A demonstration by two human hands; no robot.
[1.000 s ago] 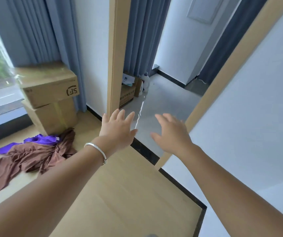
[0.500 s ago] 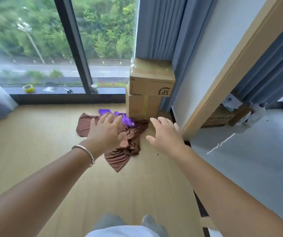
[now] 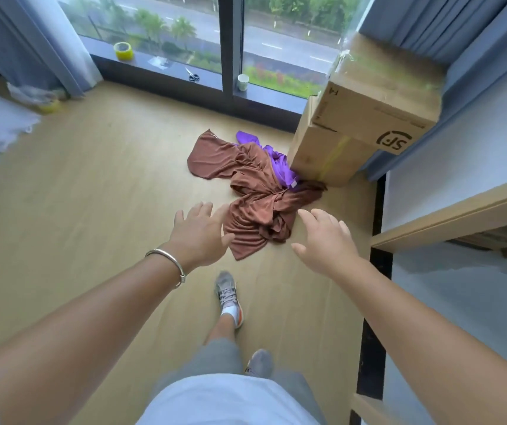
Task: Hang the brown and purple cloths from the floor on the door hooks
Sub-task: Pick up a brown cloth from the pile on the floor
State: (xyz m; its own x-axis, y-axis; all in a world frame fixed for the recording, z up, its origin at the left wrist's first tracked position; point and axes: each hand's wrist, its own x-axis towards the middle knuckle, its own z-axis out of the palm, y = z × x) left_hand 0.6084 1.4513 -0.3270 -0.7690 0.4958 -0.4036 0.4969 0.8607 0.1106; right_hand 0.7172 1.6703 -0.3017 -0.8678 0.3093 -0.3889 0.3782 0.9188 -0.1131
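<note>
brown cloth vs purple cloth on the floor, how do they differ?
The brown cloth is spread wide and mostly in view; the purple cloth shows only as a strip, partly under the brown one. The purple cloth lies against the cardboard box; the brown cloth reaches nearer the hands. Both lie crumpled, unheld.

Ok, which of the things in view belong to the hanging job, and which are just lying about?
Job:
brown cloth, on the floor
purple cloth, partly under the brown one
left hand and right hand, open, reaching down

Lying about:
stacked cardboard boxes
tape roll, scissors, cup on the sill
</note>
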